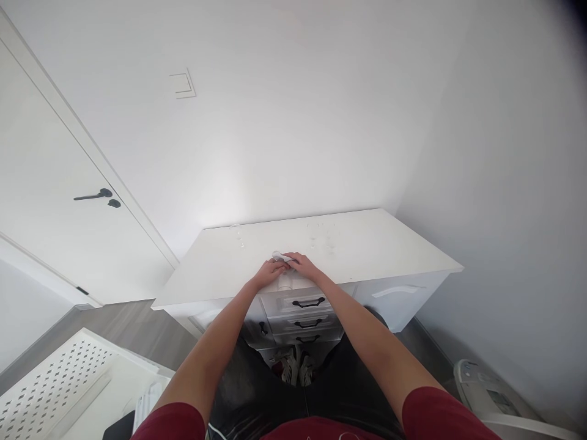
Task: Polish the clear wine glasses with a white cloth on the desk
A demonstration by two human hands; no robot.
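Note:
Both of my arms reach forward over a white cabinet top [376, 244]. My left hand [268, 272] and my right hand [304, 266] meet near the front edge, fingers closed on a small clear glass [283, 269] with a whitish rim. Further back on the top stand more clear glasses: one at the left [238, 234] and a pair at the right [321, 234]. They are faint against the white surface.
Below my hands are white drawers with black handles [308, 303]. A white door with a black lever [97, 196] is at the left, a light switch [182, 84] on the wall. A perforated white panel [50, 385] lies low left, a grey appliance [486, 394] low right.

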